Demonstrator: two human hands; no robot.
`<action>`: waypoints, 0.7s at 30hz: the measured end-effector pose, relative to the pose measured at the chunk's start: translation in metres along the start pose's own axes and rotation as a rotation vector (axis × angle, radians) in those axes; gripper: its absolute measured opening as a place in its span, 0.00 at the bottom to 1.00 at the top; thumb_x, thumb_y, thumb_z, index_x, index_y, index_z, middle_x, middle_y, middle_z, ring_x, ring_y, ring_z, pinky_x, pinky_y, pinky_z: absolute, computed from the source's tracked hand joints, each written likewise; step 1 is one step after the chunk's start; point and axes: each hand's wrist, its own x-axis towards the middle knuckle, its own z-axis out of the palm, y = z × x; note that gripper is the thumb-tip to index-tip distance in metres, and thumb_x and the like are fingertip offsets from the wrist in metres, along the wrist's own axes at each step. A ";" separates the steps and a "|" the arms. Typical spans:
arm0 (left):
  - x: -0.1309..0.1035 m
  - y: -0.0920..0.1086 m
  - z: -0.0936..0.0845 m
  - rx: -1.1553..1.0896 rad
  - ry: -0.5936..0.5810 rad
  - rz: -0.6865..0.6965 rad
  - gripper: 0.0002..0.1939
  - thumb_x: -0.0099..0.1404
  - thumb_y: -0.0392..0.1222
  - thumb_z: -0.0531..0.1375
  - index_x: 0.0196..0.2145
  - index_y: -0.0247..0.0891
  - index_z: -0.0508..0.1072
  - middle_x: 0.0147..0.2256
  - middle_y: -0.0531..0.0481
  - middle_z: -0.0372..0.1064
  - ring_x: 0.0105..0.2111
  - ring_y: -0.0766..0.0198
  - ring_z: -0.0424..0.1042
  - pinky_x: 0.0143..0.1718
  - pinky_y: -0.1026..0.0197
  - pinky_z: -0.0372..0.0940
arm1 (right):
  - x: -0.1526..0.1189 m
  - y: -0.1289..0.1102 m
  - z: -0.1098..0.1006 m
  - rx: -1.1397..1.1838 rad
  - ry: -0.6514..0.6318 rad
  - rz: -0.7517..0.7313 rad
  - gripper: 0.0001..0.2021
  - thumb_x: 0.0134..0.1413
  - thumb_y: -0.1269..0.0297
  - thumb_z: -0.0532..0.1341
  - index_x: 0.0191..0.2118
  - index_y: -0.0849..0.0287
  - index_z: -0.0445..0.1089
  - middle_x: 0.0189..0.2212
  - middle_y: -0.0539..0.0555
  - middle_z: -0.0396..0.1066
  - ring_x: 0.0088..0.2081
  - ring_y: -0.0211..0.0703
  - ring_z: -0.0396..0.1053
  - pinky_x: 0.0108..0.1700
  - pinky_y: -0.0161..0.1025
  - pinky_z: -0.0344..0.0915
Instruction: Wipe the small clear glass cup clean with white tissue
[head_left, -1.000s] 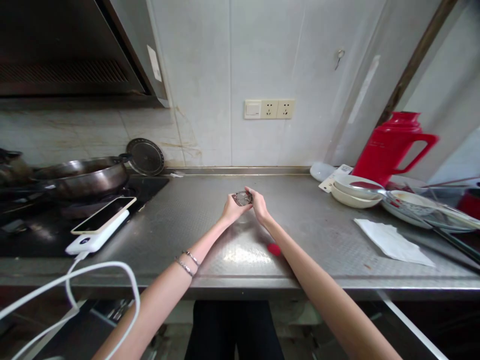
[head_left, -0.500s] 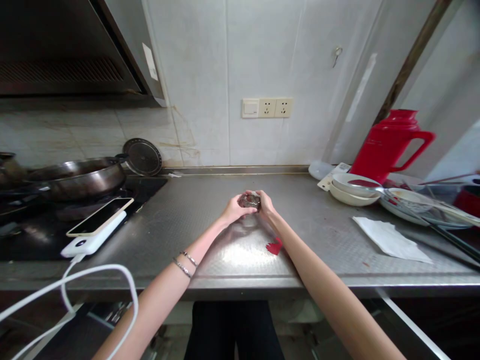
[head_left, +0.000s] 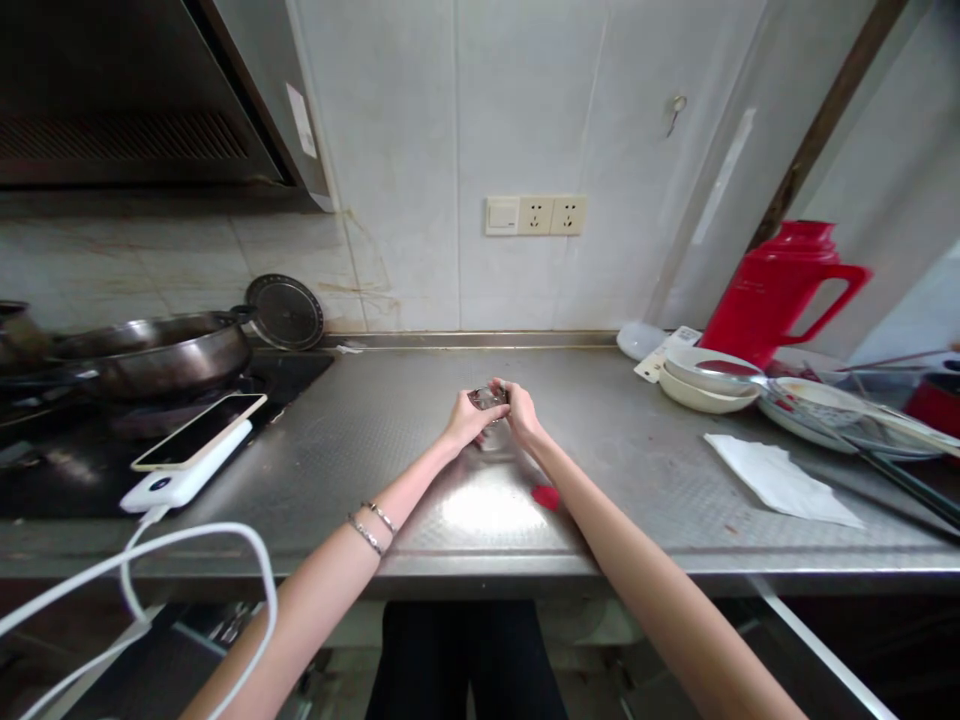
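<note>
Both my hands are raised over the middle of the steel counter (head_left: 405, 410), close together around a small shiny thing (head_left: 487, 398). It has dark, silvery and reddish parts, but its kind cannot be made out. My left hand (head_left: 468, 420) is closed on its left side, thumb across the near face. From the right, my right hand (head_left: 520, 408) grips it with bent fingers, some of them hidden behind it. A small red piece (head_left: 546, 497) shows beside my right forearm; whether it lies on the counter I cannot tell.
On the left, a pan (head_left: 161, 355) sits on the black hob, with a phone (head_left: 199, 432) on a white power bank (head_left: 187, 480) and a looping white cable (head_left: 255, 550). To the right are a red thermos (head_left: 780, 290), bowls (head_left: 705, 385) and a white napkin (head_left: 780, 480).
My hands have shifted slightly left with the shiny thing, which has turned between my fingers. The red piece looks rounder and less jagged.
</note>
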 end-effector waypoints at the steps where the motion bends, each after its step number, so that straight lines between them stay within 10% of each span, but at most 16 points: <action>1: 0.000 0.001 0.000 -0.012 0.008 -0.015 0.19 0.49 0.48 0.68 0.34 0.31 0.72 0.26 0.48 0.71 0.20 0.68 0.65 0.14 0.68 0.59 | 0.001 0.002 0.001 -0.002 0.007 -0.005 0.13 0.44 0.62 0.54 0.29 0.58 0.75 0.32 0.50 0.77 0.40 0.43 0.73 0.44 0.36 0.66; 11: 0.000 -0.001 -0.006 -0.185 -0.242 -0.122 0.24 0.45 0.42 0.71 0.39 0.31 0.70 0.30 0.48 0.70 0.24 0.65 0.71 0.26 0.59 0.71 | 0.008 -0.004 -0.012 0.023 0.013 0.042 0.15 0.44 0.63 0.51 0.29 0.61 0.74 0.28 0.53 0.77 0.33 0.44 0.73 0.37 0.37 0.68; 21: 0.001 -0.009 -0.002 -0.149 -0.055 -0.156 0.36 0.40 0.45 0.74 0.44 0.35 0.63 0.35 0.48 0.69 0.27 0.66 0.70 0.21 0.65 0.68 | -0.003 -0.010 -0.005 -0.021 -0.038 -0.040 0.17 0.44 0.60 0.51 0.31 0.61 0.75 0.32 0.54 0.78 0.34 0.45 0.73 0.38 0.38 0.68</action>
